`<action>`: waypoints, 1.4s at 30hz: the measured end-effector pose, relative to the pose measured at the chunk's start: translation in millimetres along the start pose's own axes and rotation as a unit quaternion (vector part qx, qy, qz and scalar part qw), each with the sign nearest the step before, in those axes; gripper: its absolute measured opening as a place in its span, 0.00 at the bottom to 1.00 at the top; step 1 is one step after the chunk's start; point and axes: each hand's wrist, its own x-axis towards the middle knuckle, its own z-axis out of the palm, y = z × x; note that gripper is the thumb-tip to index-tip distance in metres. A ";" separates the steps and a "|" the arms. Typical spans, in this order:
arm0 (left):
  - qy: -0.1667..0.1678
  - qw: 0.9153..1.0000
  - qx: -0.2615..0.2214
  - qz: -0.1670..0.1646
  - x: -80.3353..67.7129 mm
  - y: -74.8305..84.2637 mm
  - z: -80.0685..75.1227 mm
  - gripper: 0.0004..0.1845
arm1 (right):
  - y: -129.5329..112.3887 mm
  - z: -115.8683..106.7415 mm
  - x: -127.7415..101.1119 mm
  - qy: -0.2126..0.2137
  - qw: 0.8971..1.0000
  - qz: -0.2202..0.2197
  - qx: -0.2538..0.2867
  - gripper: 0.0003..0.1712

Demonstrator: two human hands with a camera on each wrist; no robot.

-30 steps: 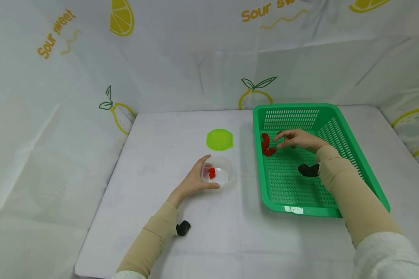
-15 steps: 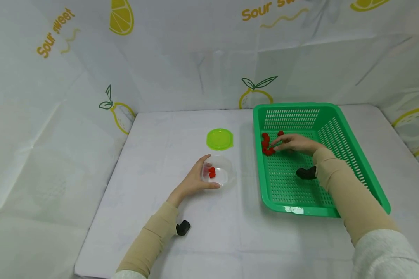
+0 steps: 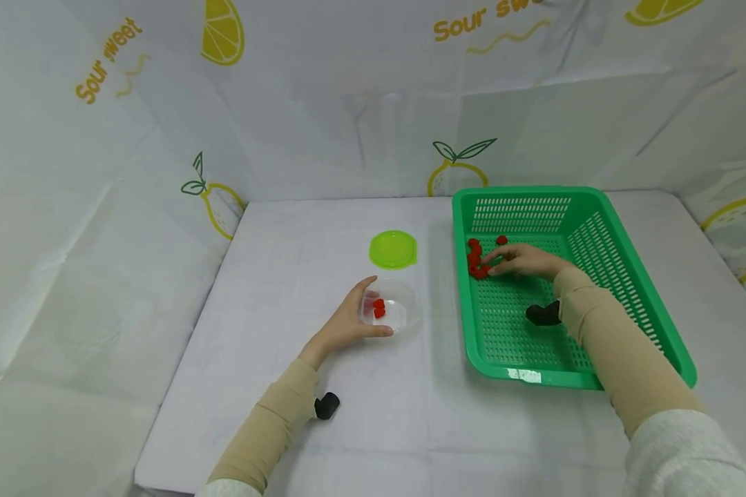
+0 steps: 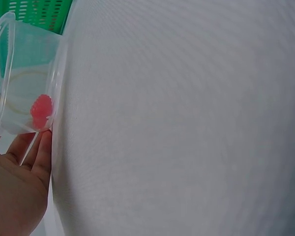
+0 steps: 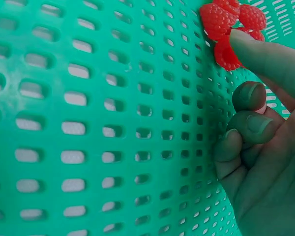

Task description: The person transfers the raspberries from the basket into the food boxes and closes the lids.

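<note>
My left hand [image 3: 356, 316] curls its fingers and thumb round a clear plastic tub [image 3: 403, 315] that stands on the white table and holds a few red berries [image 3: 378, 308]. The left wrist view shows the tub [image 4: 19, 64] against my palm [image 4: 14, 187], with one berry [image 4: 41, 110] inside. My right hand [image 3: 503, 264] is inside the green basket [image 3: 628, 276], at a cluster of red berries [image 3: 474, 257] by its left wall. In the right wrist view one fingertip [image 5: 255, 46] lies on a berry [image 5: 225, 55], and three fingers [image 5: 248, 123] are curled in.
A round green lid [image 3: 393, 249] lies flat just behind the tub. The perforated basket floor [image 5: 88, 123] is bare apart from the berries. Black wrist mounts [image 3: 326, 406] [image 3: 542, 315] sit on both sleeves. Lemon-print sheets wall in the table's back and sides.
My right hand has come down and slid left across the basket until its fingertips reach the berry cluster. The left hand and tub have stayed put.
</note>
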 end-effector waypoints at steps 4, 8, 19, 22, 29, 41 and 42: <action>0.001 1.000 0.002 -0.002 0.9 0.2 -0.3 0.55 | -1.8 0.9 0.6 -0.005 1.000 -0.004 -0.015 0.27; 0.000 1.000 0.002 -0.005 0.7 0.2 -0.3 0.56 | -2.5 1.8 0.9 -0.009 1.000 -0.004 -0.023 0.27; 0.001 1.000 -0.012 -0.001 -1.5 -0.2 1.9 0.56 | -3.7 2.7 -0.6 -0.007 1.000 0.000 -0.018 0.26; 0.000 1.000 -0.012 0.000 -1.7 0.2 1.7 0.56 | -4.5 2.0 -1.6 -0.010 1.000 -0.003 -0.011 0.26; -0.002 1.000 -0.010 0.001 0.6 1.0 -1.8 0.57 | -6.4 0.5 -1.1 -0.008 1.000 -0.007 -0.004 0.25; 0.002 1.000 -0.011 -0.004 0.1 1.2 0.6 0.56 | -13.8 -4.2 -7.5 -0.006 1.000 -0.022 -0.014 0.24; 0.001 1.000 -0.012 -0.006 -0.5 0.8 1.7 0.55 | -13.6 -4.2 -8.0 -0.006 1.000 -0.024 -0.016 0.25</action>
